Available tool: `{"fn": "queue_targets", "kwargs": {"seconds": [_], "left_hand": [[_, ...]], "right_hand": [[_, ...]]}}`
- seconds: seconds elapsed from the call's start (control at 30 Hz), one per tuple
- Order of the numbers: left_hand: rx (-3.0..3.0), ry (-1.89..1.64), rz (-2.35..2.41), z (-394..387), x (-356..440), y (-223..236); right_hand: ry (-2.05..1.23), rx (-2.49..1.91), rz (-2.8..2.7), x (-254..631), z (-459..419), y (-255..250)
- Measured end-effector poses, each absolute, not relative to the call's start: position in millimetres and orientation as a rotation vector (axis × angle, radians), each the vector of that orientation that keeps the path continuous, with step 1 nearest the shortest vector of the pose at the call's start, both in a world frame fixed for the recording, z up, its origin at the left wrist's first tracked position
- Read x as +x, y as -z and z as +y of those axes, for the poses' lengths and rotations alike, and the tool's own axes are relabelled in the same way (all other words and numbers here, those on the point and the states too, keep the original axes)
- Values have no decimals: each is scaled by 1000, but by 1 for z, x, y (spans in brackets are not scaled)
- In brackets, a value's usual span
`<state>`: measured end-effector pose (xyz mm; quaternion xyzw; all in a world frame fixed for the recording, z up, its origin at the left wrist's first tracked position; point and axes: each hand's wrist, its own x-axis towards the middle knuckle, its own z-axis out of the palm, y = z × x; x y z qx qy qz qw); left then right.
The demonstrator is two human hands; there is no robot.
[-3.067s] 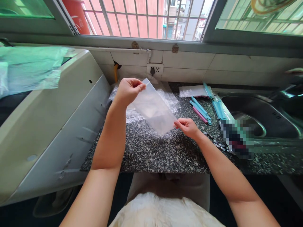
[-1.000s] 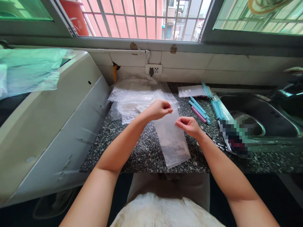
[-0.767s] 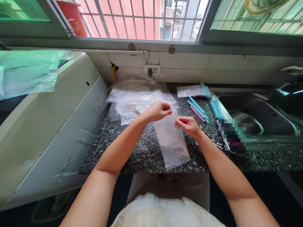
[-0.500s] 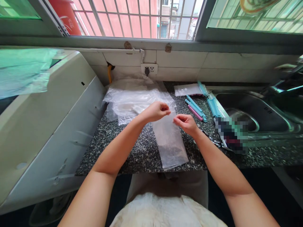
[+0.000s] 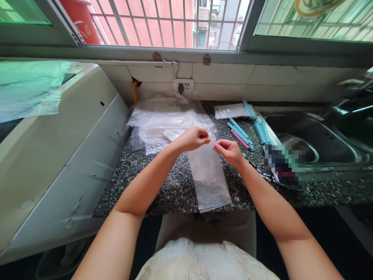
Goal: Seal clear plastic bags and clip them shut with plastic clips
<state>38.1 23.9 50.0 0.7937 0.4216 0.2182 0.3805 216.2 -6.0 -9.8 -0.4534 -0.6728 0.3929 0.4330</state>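
Observation:
Both hands pinch the top edge of a clear plastic bag (image 5: 208, 177), which hangs down flat over the speckled counter toward its front edge. My left hand (image 5: 194, 138) has thumb and fingers pressed together at the bag's upper left. At the upper right, my right hand (image 5: 229, 151) grips the same edge, a short gap from the left. Behind the left hand lies a loose pile of clear plastic bags (image 5: 166, 116). Blue sealing clips (image 5: 241, 130) and a pink clip (image 5: 240, 139) rest just beyond the right hand.
A small filled packet (image 5: 230, 111) with a blue clip sits near the wall. More blue clips (image 5: 263, 133) and a pixelated pouch (image 5: 284, 167) lie by the steel sink (image 5: 317, 134). A pale appliance (image 5: 78, 105) borders the left. A wall socket (image 5: 184, 84) is behind.
Hands and bag stay in nearly the same place. The bag's lower end has shifted very slightly.

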Motion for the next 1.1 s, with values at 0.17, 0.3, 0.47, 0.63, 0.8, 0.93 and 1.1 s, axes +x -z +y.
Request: {"fn": "queue_targets", "kwargs": {"seconds": [0.17,0.3,0.47,0.63,0.8,0.93,1.1], "left_hand": [[2037,-551,1070,24,39,-48],[2065,-530,1075,24,40,-47],[2062,-515,1099,23,41,-46],[2100,-496,1060,25,41,-43],[2106,-460,1068,24,43,-43],[2068,-426,1094,24,44,-44],[2026,-427,1059,25,43,-45]], "right_hand": [[-970,-1137,-1664,216,-6,9],[-941,-1139,-1637,216,-6,8],[-959,-1140,-1623,215,-7,6],[-973,-1128,-1564,216,-5,7],[-945,-1132,-1558,217,-4,8],[-927,-1134,-1564,218,-5,7],[-909,-1123,-1567,217,-7,7]]}}
